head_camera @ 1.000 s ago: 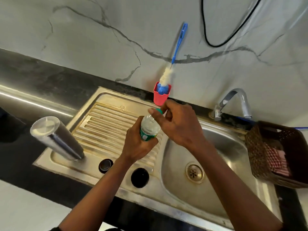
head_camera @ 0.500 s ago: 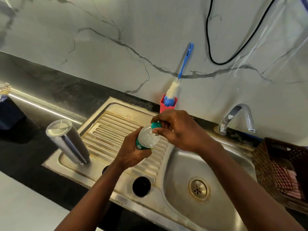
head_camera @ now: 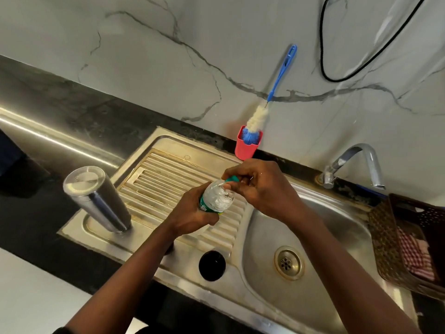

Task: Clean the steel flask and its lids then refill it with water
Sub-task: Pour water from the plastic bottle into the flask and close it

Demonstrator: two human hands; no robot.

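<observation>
Green cap [head_camera: 232, 179] half hidden, right hand [head_camera: 262, 189] pinching

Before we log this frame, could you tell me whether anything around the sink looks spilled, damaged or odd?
Nothing spilled or toppled. The steel flask stands on the drainboard, a black lid lying apart at its front rim. The plastic bottle in the left hand looks crumpled, and brown staining lines the drainboard ribs.

Over the drainboard [head_camera: 168, 174], the left hand [head_camera: 190, 214] grips a clear plastic bottle [head_camera: 218, 198] and the right hand [head_camera: 263, 186] pinches its green cap [head_camera: 232, 179]. The steel flask [head_camera: 96, 198] stands on the drainboard's left end, 1 black lid [head_camera: 212, 265] at its front edge.
</observation>
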